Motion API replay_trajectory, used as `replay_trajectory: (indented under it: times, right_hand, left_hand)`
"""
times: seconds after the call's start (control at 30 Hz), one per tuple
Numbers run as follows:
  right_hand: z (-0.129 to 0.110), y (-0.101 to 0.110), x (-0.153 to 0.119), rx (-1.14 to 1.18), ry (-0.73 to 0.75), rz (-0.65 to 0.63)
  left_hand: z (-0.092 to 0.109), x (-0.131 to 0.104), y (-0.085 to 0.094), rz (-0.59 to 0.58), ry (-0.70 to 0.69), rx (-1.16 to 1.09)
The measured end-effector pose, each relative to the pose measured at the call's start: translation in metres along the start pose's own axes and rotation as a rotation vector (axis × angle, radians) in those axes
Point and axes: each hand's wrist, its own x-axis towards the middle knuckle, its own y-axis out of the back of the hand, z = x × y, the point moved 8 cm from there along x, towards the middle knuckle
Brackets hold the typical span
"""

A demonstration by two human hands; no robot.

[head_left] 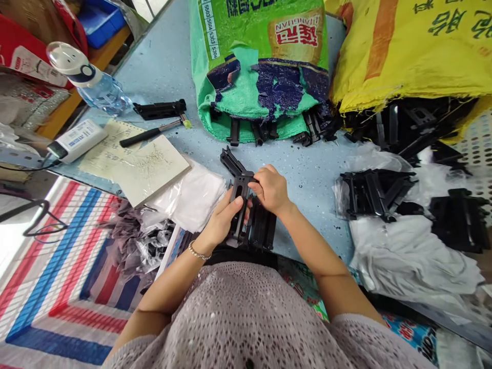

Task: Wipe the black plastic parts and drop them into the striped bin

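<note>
Left hand (225, 218): fingers are closed round the black plastic bracket (239, 205), thumb laid on its face
Right hand (272, 188): fingers are pinched on the bracket's upper end
Bracket position: held upright over the near edge of the blue desk (169, 66), above a stack of like black parts (263, 228)
Writing: "LIANGLIAN" is read upside down on the green woven sack (261, 66); black characters on the yellow sack (407, 51) are too cropped to read
Sacks: two are counted, black parts spilling from both
Hammer (154, 132): one, lying beside one water bottle (88, 79)
White device (77, 141): one, its label too small to read
Bracelet (199, 252): one, worn on the left wrist
</note>
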Motion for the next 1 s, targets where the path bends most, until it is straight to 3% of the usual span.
replay_trajectory:
  times: [0.1, 0.17, 0.3, 0.4, 0.47, 0.53, 0.6, 0.67, 0.77, 0.83, 0.93, 1.0]
  right_hand:
    - [0.007, -0.009, 0.007, 0.077, -0.075, -0.082]
    - [-0.005, -0.014, -0.002, 0.125, -0.072, -0.156]
    - [-0.057, -0.031, -0.044, 0.076, 0.293, -0.279]
    - [-0.064, -0.046, -0.063, 0.063, 0.359, -0.331]
    - [-0.052, -0.053, -0.058, 0.127, 0.295, -0.389]
    - [-0.026, -0.055, -0.039, 0.106, 0.105, -0.359]
    - [0.007, -0.055, -0.015, -0.046, -0.114, -0.281]
    - [0.032, -0.063, 0.004, -0.211, -0.239, -0.291]
    - [0.057, -0.079, 0.017, -0.266, -0.313, -0.41]
    - [0.066, -0.072, 0.017, -0.186, -0.378, -0.385]
    - [0.054, -0.044, 0.004, 0.089, -0.42, -0.287]
    - [0.031, -0.028, -0.012, 0.274, -0.4, -0.277]
  left_hand:
    - [-0.003, 0.0, 0.005, 0.041, 0.037, -0.056]
    - [-0.001, 0.001, 0.011, 0.109, 0.013, -0.05]
    - [0.003, 0.003, 0.026, 0.2, 0.023, -0.061]
    - [0.01, 0.004, 0.04, 0.175, 0.025, 0.072]
    - [0.018, 0.002, 0.056, 0.234, -0.031, 0.35]
    - [0.021, -0.001, 0.067, 0.31, -0.055, 0.74]
    - [0.01, -0.003, 0.066, 0.31, -0.017, 1.071]
    - [-0.009, -0.003, 0.053, 0.237, 0.005, 1.225]
    - [-0.029, 0.0, 0.031, 0.173, -0.071, 1.254]
    - [-0.032, 0.003, 0.027, 0.177, -0.098, 1.254]
    - [-0.021, 0.01, 0.032, 0.222, -0.159, 1.107]
    - [-0.008, 0.014, 0.034, 0.216, -0.221, 0.804]
